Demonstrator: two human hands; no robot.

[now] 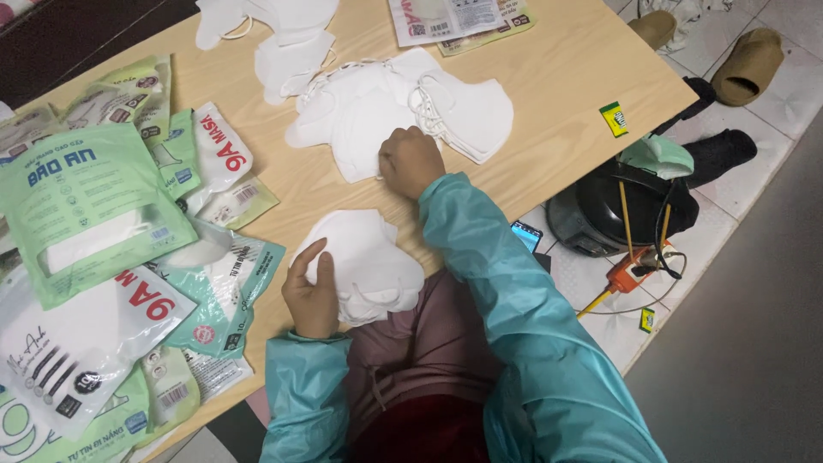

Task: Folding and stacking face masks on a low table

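White face masks lie in three heaps on your wooden bench [557, 86]: a small stack [373, 266] at the near edge, a bigger loose pile [377, 107] in the middle, and a few more masks [274, 34] at the far edge. How many masks are in each heap you cannot count, since they overlap.

Your left hand [311, 294] rests flat on the small stack, fingers spread a little and thumb out, pressing the top mask down rather than gripping it. Your right hand [410, 161] is curled into a narrow grip at the near edge of the bigger pile, knuckles up; it touches the masks there, but what the fingers hold is hidden under the hand. The two heaps sit near each other, with a strip of bare wood between them. Both of your arms wear teal sleeves [506, 283].

Left of the small stack, a spread of green and white mask pouches [94, 197] covers that end of the bench, well over ten of them, overlapping and reaching almost to your left hand. Two more flat pouches [454, 19] lie at the far edge. One small green and yellow tag [614, 118] sits near the right corner.

On the tiled floor to the right stand a dark round cooker [600, 214], an orange tool [630, 274], a phone [525, 234] and two tan slippers [746, 64].
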